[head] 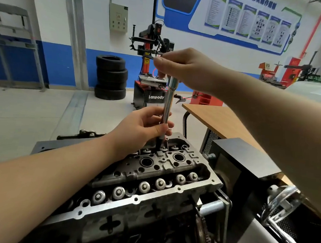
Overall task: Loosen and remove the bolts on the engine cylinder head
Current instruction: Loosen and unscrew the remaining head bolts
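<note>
- Gripping low on the upright tool shaft (166,110), the left hand (146,126) has thumb and fingers curled round the chrome just above the dark socket end.
- Higher and to the right, the right hand (185,70) pinches the top of the same shaft from above, fingertips closed on it.
- Down below both hands, the socket end stands in a recess at the far side of the cylinder head (152,177), which sits on its stand directly in front of the person.
- Judging progress: the tool is seated on one far-side bolt, so loosening looks under way there; whether other bolts are already out I cannot tell, since no removed bolts are visible.
- Bolt holes along the head's middle look dark; their contents cannot be made out.
- Far right, a black perforated bin (288,225) holds a shiny metal part (280,202).
</note>
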{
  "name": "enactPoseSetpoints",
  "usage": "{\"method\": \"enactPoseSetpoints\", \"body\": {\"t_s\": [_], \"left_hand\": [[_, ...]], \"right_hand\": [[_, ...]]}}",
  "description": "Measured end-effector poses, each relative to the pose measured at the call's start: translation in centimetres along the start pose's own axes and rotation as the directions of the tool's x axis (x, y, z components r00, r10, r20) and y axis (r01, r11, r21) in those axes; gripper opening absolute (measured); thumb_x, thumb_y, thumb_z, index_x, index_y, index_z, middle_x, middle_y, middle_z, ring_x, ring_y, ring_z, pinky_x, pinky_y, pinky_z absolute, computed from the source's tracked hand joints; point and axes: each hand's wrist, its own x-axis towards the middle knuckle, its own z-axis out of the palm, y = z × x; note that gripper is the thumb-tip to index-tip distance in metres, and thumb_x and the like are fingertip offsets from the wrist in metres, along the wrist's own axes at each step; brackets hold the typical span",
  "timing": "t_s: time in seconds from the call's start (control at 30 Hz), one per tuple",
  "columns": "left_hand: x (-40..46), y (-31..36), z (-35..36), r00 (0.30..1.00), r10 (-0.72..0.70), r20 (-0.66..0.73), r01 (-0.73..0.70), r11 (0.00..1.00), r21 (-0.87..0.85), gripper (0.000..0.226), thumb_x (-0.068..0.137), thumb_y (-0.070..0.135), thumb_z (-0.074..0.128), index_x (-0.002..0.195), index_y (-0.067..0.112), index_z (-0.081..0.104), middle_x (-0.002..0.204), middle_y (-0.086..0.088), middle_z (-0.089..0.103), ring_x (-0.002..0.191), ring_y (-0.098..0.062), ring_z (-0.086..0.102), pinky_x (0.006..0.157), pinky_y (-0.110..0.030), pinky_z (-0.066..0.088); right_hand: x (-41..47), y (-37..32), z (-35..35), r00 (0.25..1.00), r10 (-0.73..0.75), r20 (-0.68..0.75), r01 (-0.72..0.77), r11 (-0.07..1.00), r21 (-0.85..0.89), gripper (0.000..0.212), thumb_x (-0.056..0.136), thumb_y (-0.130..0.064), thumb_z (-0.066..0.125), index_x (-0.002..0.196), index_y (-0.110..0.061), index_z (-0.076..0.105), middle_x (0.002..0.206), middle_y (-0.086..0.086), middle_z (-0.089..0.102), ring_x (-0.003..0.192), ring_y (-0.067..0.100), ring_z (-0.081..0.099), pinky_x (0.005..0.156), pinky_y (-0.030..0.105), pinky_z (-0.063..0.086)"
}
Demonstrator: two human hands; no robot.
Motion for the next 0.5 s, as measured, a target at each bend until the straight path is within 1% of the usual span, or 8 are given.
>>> {"method": "enactPoseSetpoints", "body": {"t_s": [0.03,0.07,0.13,0.2,0.27,0.3,0.4,0.5], "left_hand": [[0.0,0.1,0.0,1.0,-0.004,0.007,0.004,1.0,0.017,0.035,0.102,0.0,0.065,0.132,0.017,0.066,0.115,-0.006,0.079,0.106,-0.023,0.078,0.096,-0.038,0.063],[-0.1,0.1,0.0,1.0,-0.002,0.006,0.002,0.999,0.034,0.037,0.102,-0.002,0.064,0.133,0.017,0.066,0.115,-0.006,0.079,0.106,-0.023,0.078,0.096,-0.039,0.063],[-0.2,0.1,-0.1,1.0,0.013,-0.015,-0.012,0.998,0.062,0.036,0.101,-0.003,0.065,0.131,0.016,0.068,0.111,-0.006,0.08,0.104,-0.024,0.078,0.095,-0.042,0.063],[-0.3,0.1,-0.2,0.999,0.019,-0.044,-0.016,0.997,0.074,0.036,0.099,-0.003,0.068,0.129,0.016,0.069,0.107,-0.005,0.081,0.102,-0.024,0.079,0.092,-0.046,0.064],[-0.3,0.1,-0.1,0.998,0.019,-0.066,-0.015,0.998,0.059,0.036,0.097,-0.004,0.07,0.128,0.015,0.07,0.105,-0.006,0.081,0.101,-0.024,0.079,0.092,-0.046,0.064],[-0.3,0.2,-0.1,0.997,0.023,-0.071,-0.02,0.999,0.049,0.036,0.096,-0.005,0.071,0.126,0.016,0.07,0.105,-0.007,0.081,0.1,-0.024,0.079,0.093,-0.044,0.064],[-0.4,0.2,-0.4,0.999,0.025,-0.035,-0.024,1.0,0.011,0.036,0.096,-0.007,0.07,0.123,0.017,0.069,0.108,-0.01,0.079,0.103,-0.025,0.079,0.094,-0.036,0.063],[-0.3,0.4,-0.2,1.0,0.028,-0.007,-0.027,0.998,0.05,0.038,0.098,-0.006,0.068,0.128,0.017,0.066,0.111,-0.006,0.079,0.104,-0.023,0.079,0.092,-0.03,0.062]], "right_hand": [[-0.1,0.2,-0.2,1.0,0.006,0.019,-0.006,0.999,0.034,0.038,0.107,-0.056,0.047,0.086,-0.031,0.067,0.068,-0.017,0.056,0.062,-0.006,0.051,0.066,0.022,0.038],[0.1,0.1,-0.1,1.0,0.009,0.014,-0.009,1.0,-0.022,0.039,0.107,-0.058,0.046,0.084,-0.033,0.065,0.069,-0.016,0.056,0.061,-0.006,0.051,0.065,0.023,0.038],[1.0,-0.4,0.4,0.999,0.03,-0.029,-0.037,0.95,-0.31,0.053,0.105,-0.068,0.038,0.076,-0.029,0.06,0.07,-0.01,0.057,0.063,0.003,0.053,0.059,0.029,0.035],[1.6,-1.1,1.1,0.985,0.054,-0.165,-0.149,0.755,-0.638,0.07,0.101,-0.077,0.029,0.069,-0.02,0.055,0.068,0.001,0.056,0.061,0.016,0.051,0.054,0.03,0.029],[1.7,-1.7,1.8,0.959,0.01,-0.283,-0.234,0.59,-0.773,0.075,0.099,-0.079,0.027,0.065,-0.017,0.052,0.064,0.004,0.053,0.056,0.021,0.047,0.052,0.03,0.026],[1.7,-1.8,2.0,0.953,-0.041,-0.299,-0.223,0.572,-0.789,0.076,0.099,-0.079,0.027,0.063,-0.017,0.05,0.061,0.004,0.051,0.054,0.021,0.046,0.051,0.03,0.025],[1.5,-1.5,1.6,0.962,-0.162,-0.219,-0.042,0.706,-0.707,0.068,0.099,-0.079,0.03,0.064,-0.023,0.049,0.058,-0.003,0.046,0.053,0.015,0.042,0.052,0.029,0.023],[0.9,-0.8,0.5,0.998,-0.063,-0.008,0.057,0.939,-0.34,0.043,0.104,-0.068,0.042,0.077,-0.036,0.049,0.072,-0.011,0.051,0.066,0.005,0.048,0.059,0.029,0.032]]}}
